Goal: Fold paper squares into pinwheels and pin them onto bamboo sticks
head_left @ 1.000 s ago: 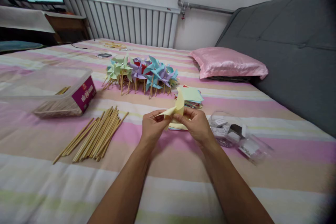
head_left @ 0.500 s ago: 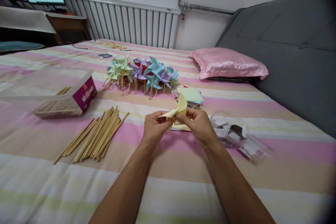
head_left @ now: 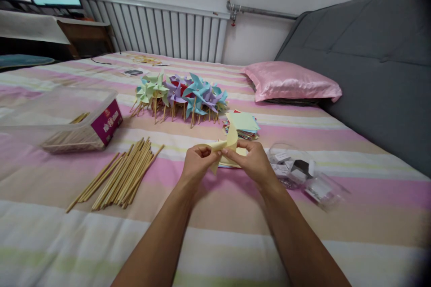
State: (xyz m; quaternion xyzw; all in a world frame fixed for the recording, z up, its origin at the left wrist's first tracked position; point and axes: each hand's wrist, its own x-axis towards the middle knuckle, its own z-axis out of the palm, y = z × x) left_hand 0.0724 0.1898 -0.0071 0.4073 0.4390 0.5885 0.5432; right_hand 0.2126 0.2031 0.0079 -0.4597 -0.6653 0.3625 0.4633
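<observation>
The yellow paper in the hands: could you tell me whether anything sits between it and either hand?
Nothing visible does: the left hand and right hand both pinch the yellow paper directly above the striped bedsheet.

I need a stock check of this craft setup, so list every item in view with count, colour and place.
pale yellow paper sheet: one, curled, held in both hands
finished paper pinwheels: a cluster, green, blue, purple, mid-bed
bare wooden sticks: a loose pile, tan, left of the hands
clear plastic box: one, purple label, far left
stack of coloured paper squares: one, beyond the hands
clear plastic bags: crumpled, right of the hands
pink satin pillow: one, by the grey sofa back
striped bedsheet: pink, cream
left hand: grip on sheet
right hand: grip on sheet
</observation>
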